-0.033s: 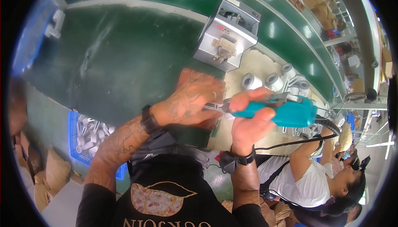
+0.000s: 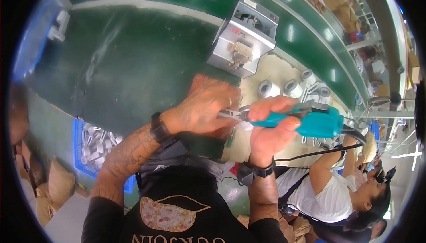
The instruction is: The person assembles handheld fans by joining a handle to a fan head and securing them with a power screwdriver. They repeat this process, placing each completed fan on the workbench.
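Observation:
My right hand (image 2: 270, 138) is closed round a teal corded power tool (image 2: 321, 124), a grinder by its shape. Its metal nose points left, toward my left hand (image 2: 199, 108). The left fingers are pressed down on a pale metal part (image 2: 228, 114), whose narrow end shows beyond them and meets the nose of the tool. Most of that part is hidden under the hand. Beneath it lies a reddish-brown pad (image 2: 205, 81) at the edge of the dark green bench (image 2: 133, 61).
Beyond my hands stands a grey bench machine (image 2: 235, 43). Several white cylindrical metal parts with handles (image 2: 269, 88) sit on the pale board (image 2: 255, 81) at right. A blue crate (image 2: 79, 147) of similar parts is at lower left. Close on my right sits a co-worker (image 2: 330, 192); a black cable (image 2: 310, 155) runs there.
My right hand and the power tool have shifted slightly to the right. My left hand stays in place on the metal part.

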The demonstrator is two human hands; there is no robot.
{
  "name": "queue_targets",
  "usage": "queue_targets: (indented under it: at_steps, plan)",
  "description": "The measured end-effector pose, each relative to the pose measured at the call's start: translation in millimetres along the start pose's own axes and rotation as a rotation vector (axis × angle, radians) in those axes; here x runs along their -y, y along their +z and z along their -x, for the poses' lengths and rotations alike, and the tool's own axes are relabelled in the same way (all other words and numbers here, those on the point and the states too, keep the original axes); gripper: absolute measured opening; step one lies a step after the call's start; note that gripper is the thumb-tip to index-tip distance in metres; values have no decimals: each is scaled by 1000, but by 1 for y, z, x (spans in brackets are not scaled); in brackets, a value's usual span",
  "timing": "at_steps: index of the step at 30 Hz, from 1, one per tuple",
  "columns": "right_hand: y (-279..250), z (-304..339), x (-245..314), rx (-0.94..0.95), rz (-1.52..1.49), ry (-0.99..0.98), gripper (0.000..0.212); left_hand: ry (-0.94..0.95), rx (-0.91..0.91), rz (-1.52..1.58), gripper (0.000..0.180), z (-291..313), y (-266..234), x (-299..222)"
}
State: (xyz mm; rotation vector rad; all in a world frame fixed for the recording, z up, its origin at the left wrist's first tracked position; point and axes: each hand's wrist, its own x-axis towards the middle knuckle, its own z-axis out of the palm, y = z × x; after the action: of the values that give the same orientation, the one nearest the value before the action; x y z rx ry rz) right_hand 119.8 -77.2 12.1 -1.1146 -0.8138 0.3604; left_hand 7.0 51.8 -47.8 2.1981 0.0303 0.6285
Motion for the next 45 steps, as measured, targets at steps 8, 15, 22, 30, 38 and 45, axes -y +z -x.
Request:
queue_targets:
  at_steps: [8, 15, 22, 30, 38, 45]
  plan:
    - [22, -75, -11, -87, 125, -101, 47, 169, -9, -254, 34, 0, -3, 5]
    - [42, -114, -42, 29, 276, -79, 42, 73, -100, -238, 39, 4, 2, 11]
    - [42, -114, -54, 0, 190, -3, 40, 28, -56, -247, 40, 6, 1, 11]
    - [36, -104, -66, 29, 198, -96, 34, 11, -48, -240, 41, 5, 2, 12]
    - [37, -104, -73, 110, 108, -186, 34, -15, -28, -206, 42, 6, -1, 14]
    - [34, -99, -75, 86, -33, -116, 31, 10, -29, -264, 38, 7, -3, 8]
